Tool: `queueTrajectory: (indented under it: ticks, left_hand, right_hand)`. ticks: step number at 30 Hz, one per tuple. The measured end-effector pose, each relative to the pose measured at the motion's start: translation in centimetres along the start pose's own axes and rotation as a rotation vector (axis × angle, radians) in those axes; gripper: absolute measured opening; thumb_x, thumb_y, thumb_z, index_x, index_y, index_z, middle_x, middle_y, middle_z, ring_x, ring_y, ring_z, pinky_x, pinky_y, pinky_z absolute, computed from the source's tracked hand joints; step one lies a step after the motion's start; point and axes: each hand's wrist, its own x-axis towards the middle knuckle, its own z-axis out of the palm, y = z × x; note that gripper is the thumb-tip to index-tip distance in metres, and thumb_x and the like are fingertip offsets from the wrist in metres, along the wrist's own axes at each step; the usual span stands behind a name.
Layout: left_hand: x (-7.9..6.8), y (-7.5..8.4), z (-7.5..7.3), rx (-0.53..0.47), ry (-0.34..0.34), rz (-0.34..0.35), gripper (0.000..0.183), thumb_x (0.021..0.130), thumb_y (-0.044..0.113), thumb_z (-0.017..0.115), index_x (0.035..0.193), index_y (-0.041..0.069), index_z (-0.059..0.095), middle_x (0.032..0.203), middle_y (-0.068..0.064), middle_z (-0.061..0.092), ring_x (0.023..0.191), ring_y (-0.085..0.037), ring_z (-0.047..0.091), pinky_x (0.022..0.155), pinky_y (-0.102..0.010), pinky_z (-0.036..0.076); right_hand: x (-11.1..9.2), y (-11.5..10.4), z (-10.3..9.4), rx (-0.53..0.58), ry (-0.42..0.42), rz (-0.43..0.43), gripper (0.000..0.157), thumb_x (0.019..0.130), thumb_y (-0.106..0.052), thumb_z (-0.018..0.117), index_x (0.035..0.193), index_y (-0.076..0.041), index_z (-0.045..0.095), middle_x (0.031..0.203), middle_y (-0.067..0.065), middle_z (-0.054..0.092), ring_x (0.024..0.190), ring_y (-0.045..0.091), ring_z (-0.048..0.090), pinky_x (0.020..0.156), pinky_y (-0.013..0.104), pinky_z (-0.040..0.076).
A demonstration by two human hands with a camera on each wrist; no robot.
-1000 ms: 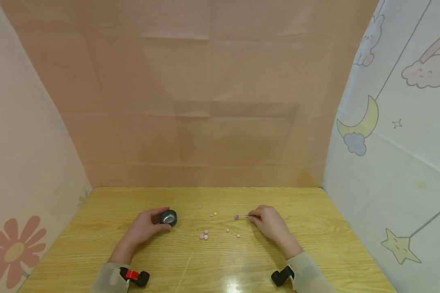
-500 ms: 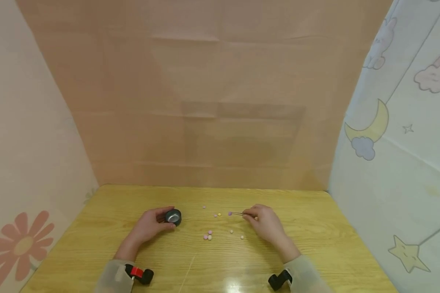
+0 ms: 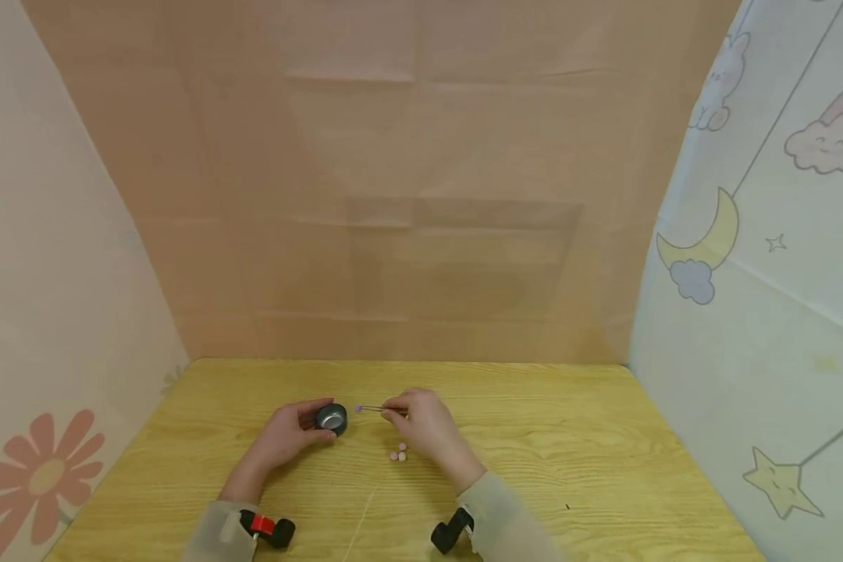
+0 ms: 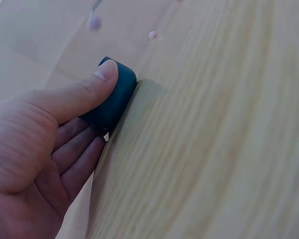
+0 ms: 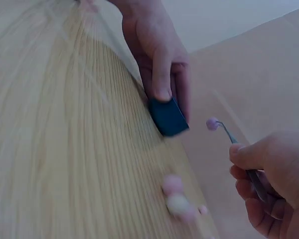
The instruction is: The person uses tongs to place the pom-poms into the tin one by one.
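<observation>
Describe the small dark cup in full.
The small round cup has a smooth dark outer wall, blue-green in the wrist views, and a shiny, metal-looking floor inside. Its open mouth shows in the head view, and it looks empty. The left hand grips its sides; it appears to rest on the table.

A Small Gap to Go Through

A little gap is open between the purple ball [image 3: 358, 409] in the tweezers [image 3: 372, 408] and the cup [image 3: 332, 419]. The left hand [image 3: 281, 433] blocks the cup's left side. Little balls [image 3: 403, 457] sit in the way near the right hand [image 3: 425, 425]. There's room on the table [image 3: 569, 437] between the arms. A brown sheet [image 3: 421, 265] blocks the back.
</observation>
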Motion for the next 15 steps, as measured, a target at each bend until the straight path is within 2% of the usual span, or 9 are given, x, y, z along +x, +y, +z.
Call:
queueTrajectory:
  ticks: [6,15]
  left_hand:
    - [0.0,0.0,0.0,-0.015,-0.008,0.028,0.067,0.090,0.024,0.090,0.148,0.001,0.063,0.140,-0.019,0.068,0.125,-0.035,0.068,0.103,-0.048,0.056]
    - [0.0,0.1,0.0,-0.036,-0.011,0.021,0.068,0.091,0.020,0.089,0.148,-0.002,0.062,0.141,-0.022,0.067,0.126,-0.037,0.068,0.102,-0.046,0.057]
  right_hand:
    - [1.6,-1.9,2.3,-0.064,-0.029,0.035,0.014,0.101,-0.030,0.078,0.108,-0.023,0.087,0.096,-0.008,0.074,0.086,0.006,0.067,0.076,0.030,0.058]
    - [2.4,-2.7,3.6,-0.140,-0.067,0.074,0.012,0.100,-0.030,0.079,0.107,-0.026,0.088,0.102,-0.008,0.078,0.094,0.011,0.072,0.079,0.032,0.060]
